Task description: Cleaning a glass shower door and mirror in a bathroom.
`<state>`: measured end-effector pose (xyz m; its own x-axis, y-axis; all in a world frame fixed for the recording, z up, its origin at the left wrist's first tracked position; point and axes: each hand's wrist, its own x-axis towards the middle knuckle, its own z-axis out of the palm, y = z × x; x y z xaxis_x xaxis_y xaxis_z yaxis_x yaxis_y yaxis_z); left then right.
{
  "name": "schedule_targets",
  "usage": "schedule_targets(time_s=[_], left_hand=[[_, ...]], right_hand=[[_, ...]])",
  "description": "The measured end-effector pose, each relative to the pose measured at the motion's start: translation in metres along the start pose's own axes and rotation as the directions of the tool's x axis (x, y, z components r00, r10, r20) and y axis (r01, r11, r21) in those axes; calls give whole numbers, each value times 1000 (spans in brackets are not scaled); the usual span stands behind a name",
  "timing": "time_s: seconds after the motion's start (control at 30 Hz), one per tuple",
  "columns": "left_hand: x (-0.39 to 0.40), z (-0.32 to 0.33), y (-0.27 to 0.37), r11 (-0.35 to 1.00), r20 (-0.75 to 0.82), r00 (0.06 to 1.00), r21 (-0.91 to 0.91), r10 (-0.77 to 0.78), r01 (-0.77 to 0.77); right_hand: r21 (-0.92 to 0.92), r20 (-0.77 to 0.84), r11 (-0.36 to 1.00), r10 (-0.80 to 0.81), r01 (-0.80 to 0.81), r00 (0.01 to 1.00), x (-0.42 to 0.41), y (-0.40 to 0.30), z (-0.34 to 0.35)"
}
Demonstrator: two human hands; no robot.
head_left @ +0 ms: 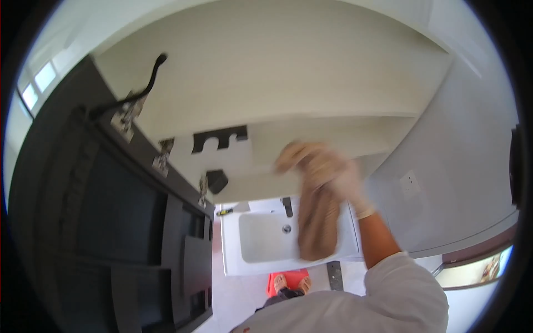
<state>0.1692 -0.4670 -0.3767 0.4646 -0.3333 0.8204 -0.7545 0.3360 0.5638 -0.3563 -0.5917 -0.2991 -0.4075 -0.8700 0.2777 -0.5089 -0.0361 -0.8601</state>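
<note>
My right hand [349, 179], in a pale thin glove, grips a brown cloth [318, 220] and is blurred. Part of the cloth bunches over the fingers; the rest hangs down in front of the white washbasin [258, 241]. Behind the hand are the cream-coloured shelves [270, 183] of an open wall cabinet [283, 62]. Whether the cloth touches a shelf, I cannot tell. My left hand is out of view.
At left a dark cabinet door [120, 208] stands open on metal hinges [123, 125], with a black curved arm [143, 91]. Below are a black faucet [287, 207] and a yellow-and-black hand tool [225, 212] on the basin's rim. My feet stand on a red stool [272, 287]. A wall socket [410, 183] is at right.
</note>
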Motion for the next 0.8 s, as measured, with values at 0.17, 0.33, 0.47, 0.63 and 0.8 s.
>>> schedule_targets(time_s=[0.17,0.33,0.47,0.63,0.8], left_hand=[[8,-14,22,1000,-67,998,10,9,-9],[-3,-11,8,978,-159,974,105,-162,180],[-6,-20,0,946,-208,954,194,-217,258],[-8,-33,0,941,-175,948,166,-266,295],[-5,-34,37,998,-41,998,38,-39,41]], right_hand=[[2,-567,998,-46,57,822,59,-29,-123],[-538,-607,778,-90,-325,790,93,-5,-104],[-549,-413,831,-357,83,838,75,-23,-33],[-166,-157,853,-519,495,840,42,-16,35],[139,278,989,-96,59,956,-51,48,116]])
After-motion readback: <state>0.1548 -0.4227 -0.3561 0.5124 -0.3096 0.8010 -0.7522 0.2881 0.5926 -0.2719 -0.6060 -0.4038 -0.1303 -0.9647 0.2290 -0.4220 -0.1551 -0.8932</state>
